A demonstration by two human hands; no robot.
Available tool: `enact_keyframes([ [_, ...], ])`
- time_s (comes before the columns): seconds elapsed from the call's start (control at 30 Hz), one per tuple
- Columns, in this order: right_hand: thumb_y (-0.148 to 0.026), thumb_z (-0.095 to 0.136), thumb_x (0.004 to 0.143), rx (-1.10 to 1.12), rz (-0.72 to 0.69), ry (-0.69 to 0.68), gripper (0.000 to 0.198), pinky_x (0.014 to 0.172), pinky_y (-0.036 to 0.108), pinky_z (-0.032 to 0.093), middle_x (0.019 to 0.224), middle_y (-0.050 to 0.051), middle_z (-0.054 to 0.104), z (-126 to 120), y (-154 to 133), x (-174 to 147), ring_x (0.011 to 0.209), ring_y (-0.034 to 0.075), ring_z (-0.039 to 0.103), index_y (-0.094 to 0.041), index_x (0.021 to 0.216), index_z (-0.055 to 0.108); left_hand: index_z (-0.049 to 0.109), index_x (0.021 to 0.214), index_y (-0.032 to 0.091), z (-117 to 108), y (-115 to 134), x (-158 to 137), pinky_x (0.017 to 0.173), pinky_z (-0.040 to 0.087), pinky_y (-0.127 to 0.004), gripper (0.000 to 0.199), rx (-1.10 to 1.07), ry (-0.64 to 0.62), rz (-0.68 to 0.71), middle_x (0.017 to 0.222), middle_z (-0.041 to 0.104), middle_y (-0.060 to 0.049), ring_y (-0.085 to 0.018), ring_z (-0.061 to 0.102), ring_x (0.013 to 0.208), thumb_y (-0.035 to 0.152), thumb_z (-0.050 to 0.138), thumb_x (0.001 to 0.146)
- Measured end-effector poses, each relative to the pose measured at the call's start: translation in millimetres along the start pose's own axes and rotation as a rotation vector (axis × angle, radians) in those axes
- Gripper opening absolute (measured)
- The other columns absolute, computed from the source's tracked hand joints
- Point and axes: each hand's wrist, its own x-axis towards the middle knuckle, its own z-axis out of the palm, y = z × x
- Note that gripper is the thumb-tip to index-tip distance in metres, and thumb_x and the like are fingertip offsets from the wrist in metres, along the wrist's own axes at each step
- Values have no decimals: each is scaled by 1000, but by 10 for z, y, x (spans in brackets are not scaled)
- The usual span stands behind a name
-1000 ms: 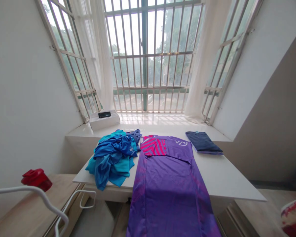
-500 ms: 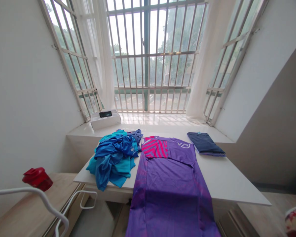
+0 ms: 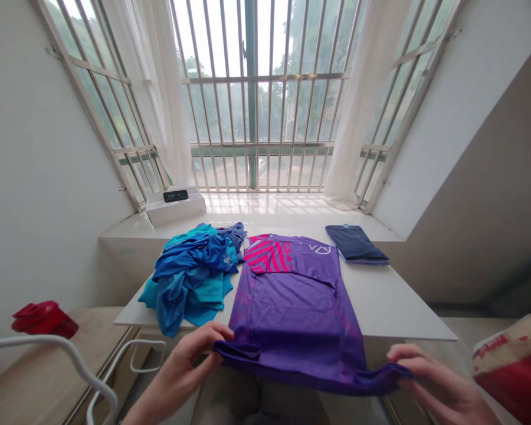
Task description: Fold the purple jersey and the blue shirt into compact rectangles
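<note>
Bright barred windows sit behind the white counter [image 3: 393,307], where my left hand [image 3: 188,363] and right hand [image 3: 429,381] each pinch a bottom corner of the purple shirt [image 3: 292,301], which runs long away from me, its white chest writing too small to read.

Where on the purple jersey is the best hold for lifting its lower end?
At the two bottom hem corners, from the near table edge. The purple jersey lies flat, hem overhanging; the left hand and right hand already pinch those corners.
</note>
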Motion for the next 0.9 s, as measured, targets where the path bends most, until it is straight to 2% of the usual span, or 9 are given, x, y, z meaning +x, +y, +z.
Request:
enact_keyframes([
  [0.07,-55,73,75,29,60,-56,34,74,29,59,87,8,73,25,-53,452,82,23,69,-22,83,76,67,96,18,-32,-48,448,78,51,-28,37,-107,34,-48,96,67,-8,-22,62,88,53,58,92],
  [0.13,-59,72,75,47,113,-103,42,64,29,57,78,6,72,107,-40,893,71,20,66,-20,88,73,63,91,17,-11,-214,891,71,49,-27,40,-135,101,-86,84,65,-4,-18,60,78,57,61,86],
  [0.2,-63,72,70,50,155,-126,47,58,28,55,77,5,71,236,72,1263,67,19,64,-19,86,70,59,84,17,46,-445,1250,66,46,-26,40,-108,164,-140,77,64,-2,-17,58,71,57,64,80],
  [0.27,-63,72,65,-5,201,-118,47,55,28,53,75,4,70,377,268,1515,67,19,64,-19,82,67,57,79,18,114,-672,1477,60,43,-26,38,-13,176,-212,69,63,-1,-17,58,66,55,64,75],
  [0.4,-61,66,66,-147,261,-126,43,50,29,49,71,4,69,556,658,1687,61,19,62,-20,79,64,56,84,18,181,-912,1590,58,39,-25,31,133,189,-259,64,61,1,-17,58,62,49,59,77],
  [0.5,-60,62,73,-209,253,-147,44,53,29,48,69,3,67,571,759,1689,58,18,60,-19,90,65,58,104,16,143,-885,1589,58,40,-25,40,131,110,-279,72,65,-1,-18,59,65,46,61,77],
  [0.57,-58,61,77,-254,188,-167,46,57,29,48,67,1,65,550,745,1700,59,17,59,-19,100,65,59,115,16,90,-832,1616,62,43,-26,46,164,32,-246,85,69,-4,-18,61,72,43,61,78],
  [0.7,-57,61,81,-302,73,-271,44,64,28,46,71,-1,61,488,681,1771,66,17,57,-21,105,65,67,99,16,-33,-784,1708,67,43,-26,31,308,-130,-167,95,69,-5,-19,60,80,39,63,78],
  [0.9,-57,63,82,-238,124,-544,40,59,26,42,72,-2,57,373,565,1900,63,14,52,-19,95,62,64,84,18,-202,-670,1800,61,36,-26,17,640,-311,-121,80,65,-2,-19,57,71,33,66,77],
])
